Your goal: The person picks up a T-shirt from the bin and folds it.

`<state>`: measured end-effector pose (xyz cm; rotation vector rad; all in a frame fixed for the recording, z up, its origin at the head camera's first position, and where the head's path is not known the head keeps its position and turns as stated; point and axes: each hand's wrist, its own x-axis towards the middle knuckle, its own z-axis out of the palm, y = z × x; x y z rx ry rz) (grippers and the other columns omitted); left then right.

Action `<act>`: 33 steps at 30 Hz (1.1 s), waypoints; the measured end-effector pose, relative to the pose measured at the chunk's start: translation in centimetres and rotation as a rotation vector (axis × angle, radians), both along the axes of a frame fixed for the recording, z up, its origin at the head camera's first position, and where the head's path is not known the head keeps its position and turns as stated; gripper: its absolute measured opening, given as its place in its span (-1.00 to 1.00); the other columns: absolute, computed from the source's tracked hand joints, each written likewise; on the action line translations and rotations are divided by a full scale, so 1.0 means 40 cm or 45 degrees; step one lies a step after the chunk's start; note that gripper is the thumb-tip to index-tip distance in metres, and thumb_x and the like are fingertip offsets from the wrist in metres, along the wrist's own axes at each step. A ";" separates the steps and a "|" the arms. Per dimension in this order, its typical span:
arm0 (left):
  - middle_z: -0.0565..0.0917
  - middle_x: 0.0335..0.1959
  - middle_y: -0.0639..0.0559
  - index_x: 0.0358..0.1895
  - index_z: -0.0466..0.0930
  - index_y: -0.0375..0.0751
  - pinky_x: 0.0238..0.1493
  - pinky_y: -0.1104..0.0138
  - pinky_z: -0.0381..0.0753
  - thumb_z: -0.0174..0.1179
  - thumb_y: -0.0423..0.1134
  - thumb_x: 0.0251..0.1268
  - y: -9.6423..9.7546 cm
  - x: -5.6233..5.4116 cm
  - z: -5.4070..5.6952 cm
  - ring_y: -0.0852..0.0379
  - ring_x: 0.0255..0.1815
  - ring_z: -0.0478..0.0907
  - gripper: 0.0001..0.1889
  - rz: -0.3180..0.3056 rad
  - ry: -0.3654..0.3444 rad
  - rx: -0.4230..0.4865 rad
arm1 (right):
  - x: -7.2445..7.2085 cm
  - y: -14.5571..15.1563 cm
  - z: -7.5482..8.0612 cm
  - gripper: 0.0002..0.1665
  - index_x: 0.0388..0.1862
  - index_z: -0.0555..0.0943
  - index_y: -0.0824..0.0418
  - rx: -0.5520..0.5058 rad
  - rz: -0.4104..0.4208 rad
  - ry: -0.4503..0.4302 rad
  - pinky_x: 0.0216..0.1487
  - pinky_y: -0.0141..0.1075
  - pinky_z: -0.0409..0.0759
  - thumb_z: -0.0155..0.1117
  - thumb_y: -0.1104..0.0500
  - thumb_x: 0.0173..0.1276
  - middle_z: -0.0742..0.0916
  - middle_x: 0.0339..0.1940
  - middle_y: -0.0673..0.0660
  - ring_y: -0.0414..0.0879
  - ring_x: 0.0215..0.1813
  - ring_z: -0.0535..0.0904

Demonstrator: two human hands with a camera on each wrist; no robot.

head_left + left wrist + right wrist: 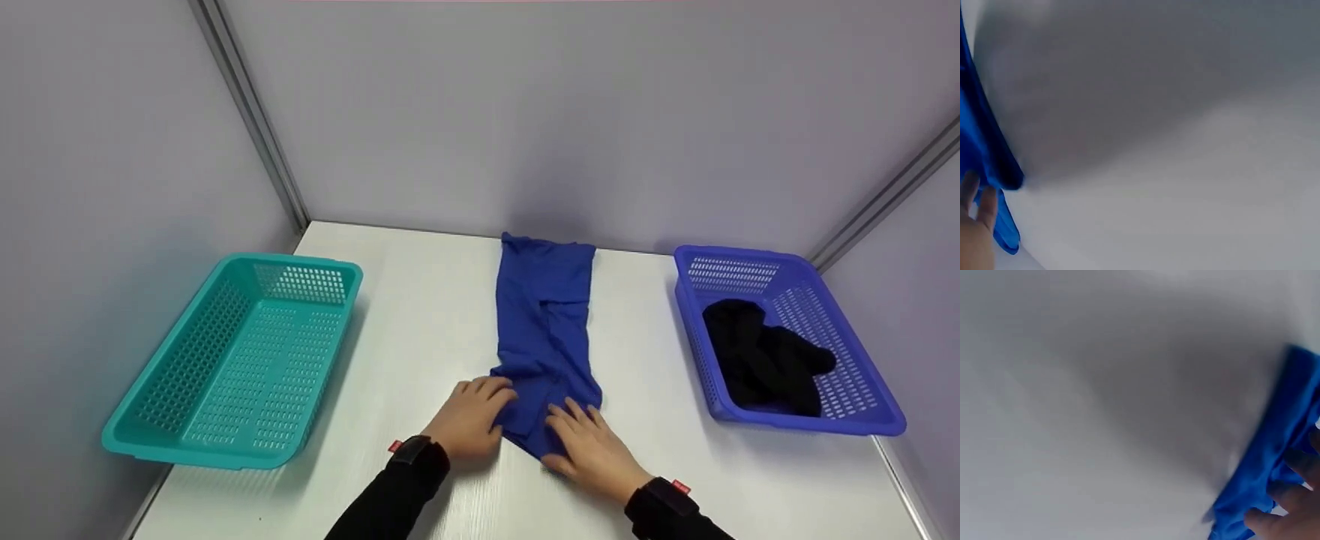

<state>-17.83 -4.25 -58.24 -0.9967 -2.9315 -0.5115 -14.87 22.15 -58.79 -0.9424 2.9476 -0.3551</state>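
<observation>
A blue garment (546, 322), folded into a long, slightly wrinkled strip, lies lengthwise from the table's back edge towards me. At its near end my left hand (469, 420) rests its fingertips on the left corner. My right hand (592, 452) lies on the right corner with its fingers spread and slightly bent. In the left wrist view, fingers (987, 208) touch the blue cloth (982, 140) at the left border. The right wrist view has fingers (1292, 495) lying over the cloth's folded edge (1266, 444). Neither view shows a firm grip.
A teal perforated basket (349, 300) stands at the left of the white table (420, 300). At the right, a blue-purple basket (847, 429) holds a crumpled black cloth (761, 360). Grey panels (570, 112) enclose the back and sides.
</observation>
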 end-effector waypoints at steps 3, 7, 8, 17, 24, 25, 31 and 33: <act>0.58 0.27 0.03 0.22 0.60 -0.03 0.25 0.09 0.55 0.22 -0.21 0.42 -0.036 0.009 -0.016 -0.04 0.27 0.53 -0.66 -0.036 0.167 -0.182 | 0.016 0.022 -0.018 -0.37 0.32 0.56 0.26 0.063 0.033 -0.047 0.49 0.31 0.34 0.37 -0.12 0.48 0.54 0.53 0.28 0.35 0.55 0.40; 0.63 0.02 0.03 0.00 0.66 -0.07 -0.04 0.26 0.64 0.30 -0.27 0.43 -0.057 0.014 -0.039 0.05 -0.08 0.58 -0.85 -0.148 0.421 -0.286 | 0.020 0.038 -0.030 -0.60 0.26 0.60 0.22 0.122 0.057 0.071 0.45 0.22 0.46 0.33 0.19 0.49 0.60 0.48 0.26 0.27 0.50 0.50; 0.64 -0.03 0.03 -0.05 0.65 -0.09 -0.11 0.30 0.64 0.31 -0.30 0.41 -0.058 0.016 -0.041 0.07 -0.15 0.57 -0.87 -0.175 0.479 -0.301 | 0.021 0.042 -0.031 -0.61 0.25 0.60 0.22 0.135 0.067 0.108 0.42 0.21 0.49 0.31 0.27 0.47 0.61 0.46 0.26 0.26 0.48 0.52; 0.58 -0.13 0.07 -0.15 0.57 -0.13 -0.46 0.38 0.57 0.27 -0.31 0.41 -0.046 0.040 -0.020 0.19 -0.40 0.53 -0.93 -0.193 0.498 -0.283 | 0.017 0.067 -0.040 -0.61 0.03 0.66 0.17 0.020 0.255 0.500 0.20 0.04 0.68 0.43 0.36 0.20 0.79 0.14 0.20 0.14 0.20 0.73; 0.64 -0.08 0.06 0.04 0.52 -0.16 -0.15 0.35 0.66 0.24 -0.49 0.33 -0.046 0.071 0.046 0.20 -0.25 0.60 -0.71 -0.140 0.079 0.233 | 0.015 0.070 -0.002 -0.54 0.00 0.72 0.33 -0.528 0.148 0.409 0.18 -0.36 0.67 0.40 0.54 0.07 0.85 -0.03 0.20 0.01 0.02 0.81; 0.65 -0.06 0.04 0.11 0.55 -0.16 -0.05 0.34 0.67 0.25 -0.52 0.31 -0.049 0.072 0.052 0.17 -0.15 0.63 -0.65 -0.172 0.093 0.254 | 0.015 0.073 0.009 -0.56 0.01 0.73 0.33 -0.600 0.102 0.358 0.19 -0.46 0.63 0.38 0.55 0.12 0.85 -0.03 0.19 -0.02 0.02 0.81; 0.71 -0.11 0.05 -0.01 0.72 -0.19 0.02 0.30 0.61 0.42 -0.57 0.14 -0.054 0.054 0.065 0.10 -0.05 0.60 -0.64 -0.218 0.592 0.349 | 0.002 0.106 0.062 -0.66 0.00 0.78 0.17 -0.814 -0.013 0.180 0.14 -0.64 0.54 0.42 0.46 0.30 0.87 -0.08 0.05 -0.16 0.03 0.80; 0.74 -0.14 0.05 -0.16 0.74 -0.15 0.02 0.22 0.55 0.44 -0.55 0.10 -0.051 0.050 0.073 0.04 -0.02 0.60 -0.72 -0.162 0.620 0.454 | 0.001 0.117 0.077 -0.68 -0.04 0.78 0.11 -0.863 -0.014 0.123 0.06 -0.62 0.57 0.39 0.45 0.35 0.87 -0.13 -0.03 -0.23 -0.02 0.78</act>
